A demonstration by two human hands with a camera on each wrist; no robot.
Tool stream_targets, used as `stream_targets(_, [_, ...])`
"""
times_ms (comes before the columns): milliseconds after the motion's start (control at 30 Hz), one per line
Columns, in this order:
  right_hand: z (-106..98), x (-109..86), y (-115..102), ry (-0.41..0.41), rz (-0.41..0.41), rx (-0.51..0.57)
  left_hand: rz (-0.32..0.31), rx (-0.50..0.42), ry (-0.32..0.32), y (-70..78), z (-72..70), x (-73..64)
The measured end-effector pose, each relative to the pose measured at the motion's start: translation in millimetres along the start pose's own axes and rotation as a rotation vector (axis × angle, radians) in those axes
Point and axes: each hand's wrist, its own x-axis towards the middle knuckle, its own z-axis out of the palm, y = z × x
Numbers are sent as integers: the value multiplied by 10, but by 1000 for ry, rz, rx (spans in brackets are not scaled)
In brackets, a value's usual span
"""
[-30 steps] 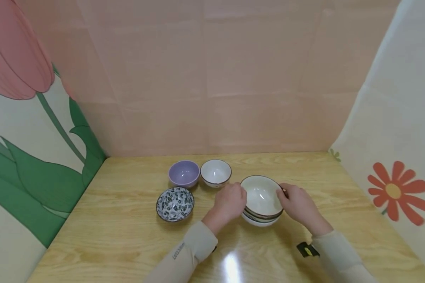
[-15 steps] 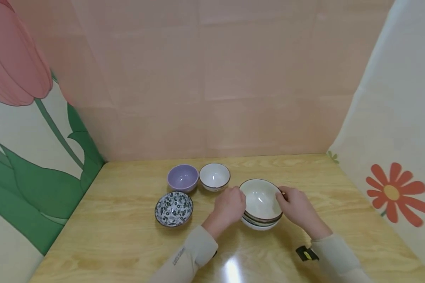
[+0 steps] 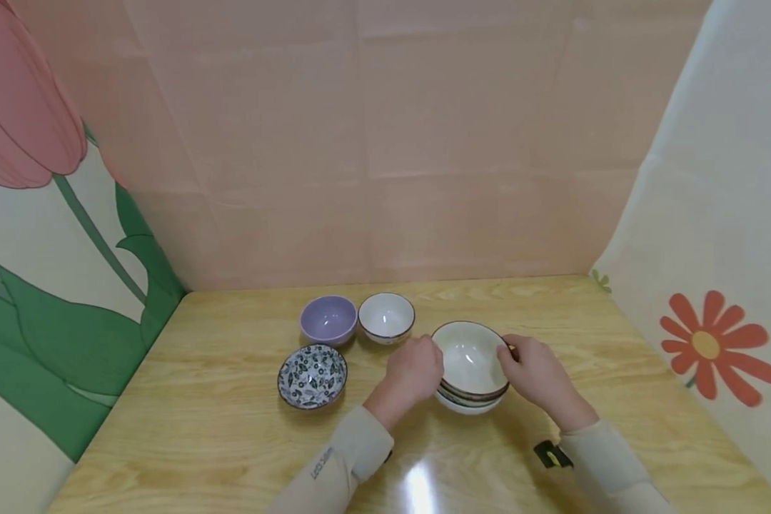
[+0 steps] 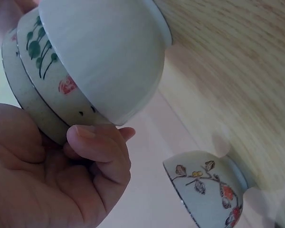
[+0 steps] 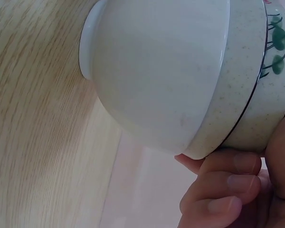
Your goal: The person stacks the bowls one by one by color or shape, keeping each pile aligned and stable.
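Observation:
A stack of nested bowls stands right of the table's middle in the head view. On top is a cream bowl (image 3: 467, 360) with a dark rim; under it comes another cream bowl (image 4: 54, 69) with green plants and a red seal mark. A plain white bowl (image 5: 156, 71) forms the bottom, its foot on or close over the wood. My left hand (image 3: 414, 370) grips the upper bowls at their left side, fingers curled against the wall. From the right side, my right hand (image 3: 540, 375) holds them too, thumb at the top rim and fingertips below.
Left of the stack, a white bowl (image 3: 387, 315) with flower sprigs outside and a purple bowl (image 3: 328, 320) sit side by side farther back. A black-and-white floral bowl (image 3: 312, 376) is nearer. Behind the wooden table (image 3: 199, 428) rises a pink cloth backdrop (image 3: 360, 143).

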Motion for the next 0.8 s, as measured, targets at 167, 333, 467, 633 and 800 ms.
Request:
stream_targets(167, [-16, 2, -21, -3, 5, -28, 3, -6, 5, -6, 2, 16])
stream_targets(333, [4, -6, -15, -17, 14, -29, 1, -14, 3, 0, 0, -1])
stream_targets(467, [16, -10, -8, -30, 30, -20, -8, -17, -6, 6, 0, -10])
stream_targets(633, [11, -16, -11, -35, 39, -25, -19, -24, -20, 14, -2, 0])
stream_targets(800, [-3, -8, -28, -39, 39, -29, -17, -19, -22, 11, -12, 21])
